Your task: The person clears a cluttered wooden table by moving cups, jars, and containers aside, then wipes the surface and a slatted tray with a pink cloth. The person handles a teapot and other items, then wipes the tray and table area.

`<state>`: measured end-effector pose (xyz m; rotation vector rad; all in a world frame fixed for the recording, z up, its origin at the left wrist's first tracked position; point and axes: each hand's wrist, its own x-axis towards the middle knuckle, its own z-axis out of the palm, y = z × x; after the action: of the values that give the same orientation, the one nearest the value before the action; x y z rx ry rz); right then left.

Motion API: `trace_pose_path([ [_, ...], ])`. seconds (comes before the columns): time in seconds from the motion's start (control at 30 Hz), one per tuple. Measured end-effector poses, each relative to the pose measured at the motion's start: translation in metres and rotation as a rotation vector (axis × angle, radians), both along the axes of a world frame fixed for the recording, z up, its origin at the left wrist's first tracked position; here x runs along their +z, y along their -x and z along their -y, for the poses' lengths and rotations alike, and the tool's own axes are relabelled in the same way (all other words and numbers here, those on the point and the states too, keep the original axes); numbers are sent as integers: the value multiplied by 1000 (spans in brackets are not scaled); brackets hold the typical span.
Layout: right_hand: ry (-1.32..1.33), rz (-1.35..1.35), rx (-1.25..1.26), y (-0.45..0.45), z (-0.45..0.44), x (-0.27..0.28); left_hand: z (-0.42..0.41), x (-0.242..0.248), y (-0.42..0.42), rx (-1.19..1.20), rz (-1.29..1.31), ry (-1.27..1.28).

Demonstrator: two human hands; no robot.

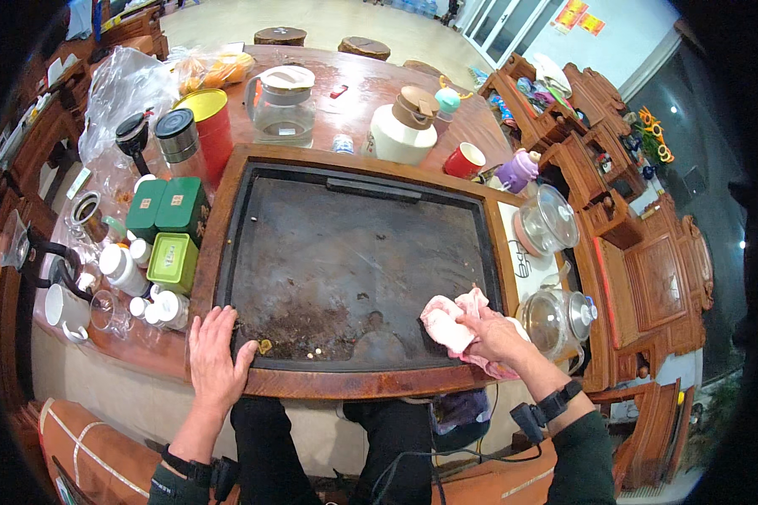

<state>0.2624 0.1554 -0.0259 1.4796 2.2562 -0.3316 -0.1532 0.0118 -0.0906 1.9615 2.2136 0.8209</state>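
Note:
In the head view, a dark tea tray point(303, 246) with a wooden frame lies before me, with brown debris point(303, 322) spread over its lower left part. My right hand point(496, 338) grips a pink and white cloth point(445, 325) at the tray's lower right corner. The cloth hangs partly over the front edge of the frame. My left hand point(218, 360) rests with fingers apart on the lower left corner of the frame, holding nothing. Its thumb is close to a small yellowish scrap point(265, 346) on the tray.
Green tins point(182, 205), white bottles point(119, 265) and a white mug point(66, 309) crowd the left. Behind the tray stand a glass pitcher point(284, 113), a cream thermos jug point(403, 132) and a red cup point(464, 160). Glass teapots point(546, 322) stand at the right. A cable point(410, 453) hangs below.

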Motion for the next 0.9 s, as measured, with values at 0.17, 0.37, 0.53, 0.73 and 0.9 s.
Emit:
trace_pose_path([
  [0.17, -51, -340, 204, 36, 4, -34, 0, 2, -1, 0, 13, -1],
  [0.37, -244, -446, 246, 128, -19, -63, -1, 1, -2, -1, 4, -12],
  [0.53, -49, -641, 305, 203, -17, -52, -1, 5, -2, 3, -4, 28],
  [0.73, 46, -839, -341, 88, -53, 8, 0, 3, -1, 1, 28, 14],
  [0.9, -193, -70, -13, 87, -40, -37, 0, 1, 0, 13, 32, 9],
])
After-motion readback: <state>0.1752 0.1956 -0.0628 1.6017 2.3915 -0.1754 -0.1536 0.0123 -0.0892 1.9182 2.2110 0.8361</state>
